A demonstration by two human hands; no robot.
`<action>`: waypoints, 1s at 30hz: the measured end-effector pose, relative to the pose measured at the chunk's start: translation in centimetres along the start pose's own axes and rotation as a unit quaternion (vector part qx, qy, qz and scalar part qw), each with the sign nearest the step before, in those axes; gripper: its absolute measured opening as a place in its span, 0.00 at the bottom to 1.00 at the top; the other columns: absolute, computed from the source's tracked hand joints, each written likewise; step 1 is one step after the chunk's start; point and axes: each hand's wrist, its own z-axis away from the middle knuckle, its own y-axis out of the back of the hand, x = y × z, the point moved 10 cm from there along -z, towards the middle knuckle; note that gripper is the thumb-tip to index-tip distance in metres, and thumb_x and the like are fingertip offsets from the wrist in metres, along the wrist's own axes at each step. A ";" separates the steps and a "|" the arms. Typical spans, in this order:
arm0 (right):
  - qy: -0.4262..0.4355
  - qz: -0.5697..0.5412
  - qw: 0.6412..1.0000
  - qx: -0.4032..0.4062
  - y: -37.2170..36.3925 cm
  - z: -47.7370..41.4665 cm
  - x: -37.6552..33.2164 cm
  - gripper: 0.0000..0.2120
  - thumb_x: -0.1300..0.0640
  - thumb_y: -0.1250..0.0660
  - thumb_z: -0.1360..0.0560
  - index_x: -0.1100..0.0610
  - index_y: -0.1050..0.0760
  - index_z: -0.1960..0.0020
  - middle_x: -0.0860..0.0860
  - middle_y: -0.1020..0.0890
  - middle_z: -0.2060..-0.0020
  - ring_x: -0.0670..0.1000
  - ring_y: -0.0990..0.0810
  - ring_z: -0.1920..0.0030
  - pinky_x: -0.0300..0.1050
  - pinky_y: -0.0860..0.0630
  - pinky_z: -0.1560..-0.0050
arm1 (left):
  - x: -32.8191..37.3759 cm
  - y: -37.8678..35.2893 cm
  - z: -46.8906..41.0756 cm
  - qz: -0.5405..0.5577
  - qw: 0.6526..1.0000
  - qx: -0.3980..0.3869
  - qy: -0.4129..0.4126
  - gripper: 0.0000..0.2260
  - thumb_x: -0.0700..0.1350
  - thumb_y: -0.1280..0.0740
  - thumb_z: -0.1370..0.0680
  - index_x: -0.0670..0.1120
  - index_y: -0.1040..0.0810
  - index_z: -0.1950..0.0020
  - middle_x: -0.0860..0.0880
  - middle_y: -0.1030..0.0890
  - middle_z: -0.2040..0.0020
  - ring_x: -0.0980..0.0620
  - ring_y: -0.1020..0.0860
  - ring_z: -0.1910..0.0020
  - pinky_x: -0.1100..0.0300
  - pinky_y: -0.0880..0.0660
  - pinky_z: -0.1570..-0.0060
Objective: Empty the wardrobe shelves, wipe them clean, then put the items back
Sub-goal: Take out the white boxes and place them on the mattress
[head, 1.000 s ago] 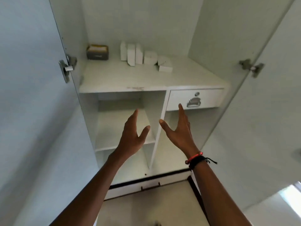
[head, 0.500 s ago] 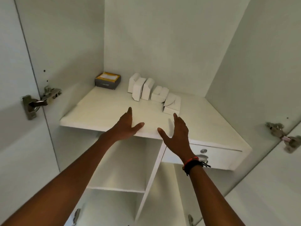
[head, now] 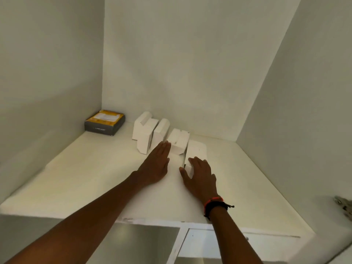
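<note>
White laminate all round inside this wardrobe, smooth and matte; the shelf point(head: 85, 178) is a slightly creamier slab with a scuffed spot on its front edge. I'd call this the emptying step, right at the start, since every item sits on the shelf and no cloth is in sight.

The stuff is bunched toward the back:
- a grey-and-yellow box point(head: 104, 122) lies flat in the back left corner, apart from the rest;
- the upright white cartons point(head: 146, 130) stand on end near the back wall, plain sharp-edged card;
- just beside them a low white carton point(head: 179, 141) lies down;
- the front white carton point(head: 196, 151) is nearest the person.

Left hand point(head: 156, 164) is flat, fingers straight and close together, tips right at the low white carton; touching or nearly, can't tell which. Right hand point(head: 201, 176) has its thumb on the near-left corner of the front white carton and its fingers curled over the top, so it's gripping that one; there's a black and red wristband point(head: 214, 204) on that wrist.

Next move as I read it: lift the front one out, and get the left hand properly round a carton. They look like thin, light card, so easy to crush; the upright ones could topple like dominoes. A gentle squeeze should do it.
</note>
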 end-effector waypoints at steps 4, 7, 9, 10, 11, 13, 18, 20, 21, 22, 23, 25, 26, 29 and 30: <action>-0.015 0.017 0.996 0.089 1.9 -1.3 1.4 0.22 0.41 0.36 0.25 0.56 0.31 0.41 0.52 0.27 0.43 0.55 0.30 0.40 0.54 0.25 0.47 | 0.6 -0.5 -3.9 -0.011 0.999 0.021 -0.038 0.24 0.45 0.47 0.21 0.31 0.33 0.29 0.33 0.30 0.30 0.35 0.31 0.30 0.41 0.42 0.32; -0.012 0.057 0.992 0.110 2.1 -1.6 1.8 0.22 0.45 0.42 0.29 0.58 0.28 0.42 0.55 0.25 0.48 0.59 0.27 0.47 0.55 0.23 0.56 | 0.5 -2.6 -6.6 -0.025 0.999 -0.005 -0.044 0.26 0.49 0.46 0.21 0.32 0.32 0.30 0.34 0.29 0.31 0.36 0.30 0.30 0.45 0.39 0.31; -0.008 0.056 0.991 0.122 2.2 -1.6 1.9 0.25 0.46 0.44 0.32 0.55 0.25 0.39 0.55 0.26 0.47 0.59 0.27 0.47 0.54 0.22 0.57 | 0.3 -3.8 -7.7 -0.054 0.997 -0.031 -0.047 0.29 0.53 0.46 0.22 0.33 0.29 0.31 0.35 0.27 0.32 0.36 0.28 0.32 0.44 0.37 0.32; -0.014 0.050 0.992 0.115 2.4 -1.7 2.2 0.25 0.47 0.42 0.32 0.54 0.25 0.38 0.54 0.27 0.45 0.58 0.28 0.45 0.53 0.23 0.54 | 0.2 -4.2 -8.1 -0.060 0.997 -0.035 -0.045 0.29 0.55 0.46 0.22 0.34 0.27 0.33 0.35 0.25 0.33 0.36 0.27 0.33 0.43 0.36 0.32; -0.021 0.037 0.994 0.103 2.5 -1.8 2.4 0.25 0.47 0.40 0.31 0.54 0.26 0.36 0.54 0.28 0.43 0.57 0.30 0.43 0.52 0.24 0.51 | 0.2 -4.2 -8.3 -0.063 0.997 -0.033 -0.041 0.29 0.56 0.45 0.23 0.34 0.25 0.34 0.36 0.23 0.35 0.37 0.25 0.35 0.41 0.34 0.33; -0.038 0.004 0.995 0.091 3.0 -1.5 3.1 0.22 0.49 0.35 0.29 0.54 0.26 0.37 0.53 0.30 0.42 0.55 0.32 0.40 0.49 0.26 0.48 | 0.8 -3.4 -8.0 -0.062 0.997 -0.003 -0.052 0.26 0.57 0.42 0.24 0.37 0.21 0.41 0.40 0.19 0.42 0.39 0.21 0.42 0.43 0.27 0.38; -0.078 -0.031 0.992 0.096 4.6 1.0 5.2 0.23 0.45 0.28 0.29 0.54 0.26 0.39 0.54 0.33 0.38 0.56 0.33 0.37 0.40 0.35 0.48 | 1.9 -1.1 -5.4 -0.030 0.996 0.075 -0.032 0.20 0.61 0.39 0.26 0.43 0.25 0.53 0.46 0.22 0.55 0.41 0.22 0.52 0.51 0.24 0.60; -0.082 -0.033 0.992 0.087 5.2 2.4 5.6 0.23 0.45 0.28 0.30 0.53 0.28 0.40 0.55 0.29 0.41 0.56 0.28 0.42 0.39 0.36 0.51 | 2.1 -1.0 -3.5 -0.004 0.997 0.071 -0.004 0.21 0.60 0.42 0.26 0.43 0.24 0.49 0.45 0.22 0.51 0.38 0.22 0.47 0.47 0.24 0.58; -0.089 -0.050 0.991 0.085 5.8 3.2 5.9 0.22 0.45 0.27 0.30 0.52 0.28 0.41 0.55 0.26 0.44 0.54 0.26 0.46 0.39 0.35 0.53 | 2.3 -0.7 -2.6 0.024 0.997 0.071 0.014 0.23 0.60 0.44 0.25 0.43 0.24 0.44 0.45 0.21 0.47 0.38 0.23 0.44 0.45 0.24 0.54; -0.105 -0.091 0.987 0.084 6.4 4.2 6.1 0.21 0.44 0.27 0.30 0.50 0.28 0.41 0.54 0.24 0.45 0.52 0.25 0.49 0.40 0.33 0.54 | 2.5 0.0 -1.3 0.056 0.994 0.090 0.034 0.24 0.59 0.45 0.24 0.44 0.25 0.38 0.45 0.22 0.42 0.39 0.25 0.41 0.43 0.25 0.50; -0.130 -0.162 0.974 0.089 7.2 5.2 6.4 0.20 0.45 0.28 0.29 0.49 0.28 0.40 0.53 0.23 0.46 0.51 0.24 0.50 0.41 0.30 0.55 | 2.6 1.2 -0.2 0.111 0.985 0.113 0.066 0.24 0.59 0.46 0.22 0.45 0.27 0.34 0.45 0.24 0.37 0.40 0.26 0.39 0.43 0.26 0.44; -0.199 -0.394 0.894 0.080 7.6 7.8 7.0 0.18 0.47 0.29 0.26 0.47 0.26 0.38 0.51 0.21 0.44 0.50 0.21 0.48 0.46 0.23 0.51 | 2.3 3.8 2.8 0.290 0.925 0.166 0.179 0.18 0.54 0.44 0.17 0.48 0.31 0.30 0.46 0.28 0.31 0.43 0.28 0.36 0.47 0.30 0.37; -0.225 -0.520 0.822 0.054 7.0 9.0 6.7 0.17 0.48 0.31 0.25 0.48 0.25 0.37 0.52 0.21 0.43 0.52 0.21 0.46 0.49 0.22 0.49 | 2.0 3.9 4.5 0.411 0.856 0.168 0.264 0.15 0.52 0.43 0.17 0.51 0.31 0.31 0.46 0.29 0.30 0.44 0.29 0.36 0.49 0.30 0.37; -0.243 -0.763 0.599 -0.025 5.4 12.9 4.4 0.20 0.49 0.32 0.25 0.56 0.25 0.35 0.61 0.21 0.42 0.62 0.21 0.42 0.59 0.20 0.47 | 4.2 2.7 10.1 0.685 0.581 0.131 0.420 0.14 0.52 0.39 0.19 0.51 0.30 0.35 0.44 0.27 0.40 0.41 0.28 0.42 0.46 0.23 0.54; -0.239 -0.805 0.542 -0.037 5.3 14.2 3.7 0.22 0.49 0.32 0.25 0.58 0.25 0.35 0.62 0.21 0.41 0.64 0.22 0.42 0.62 0.21 0.47 | 5.0 3.1 11.8 0.712 0.541 0.127 0.429 0.15 0.53 0.37 0.19 0.50 0.31 0.36 0.43 0.27 0.43 0.39 0.27 0.43 0.44 0.23 0.57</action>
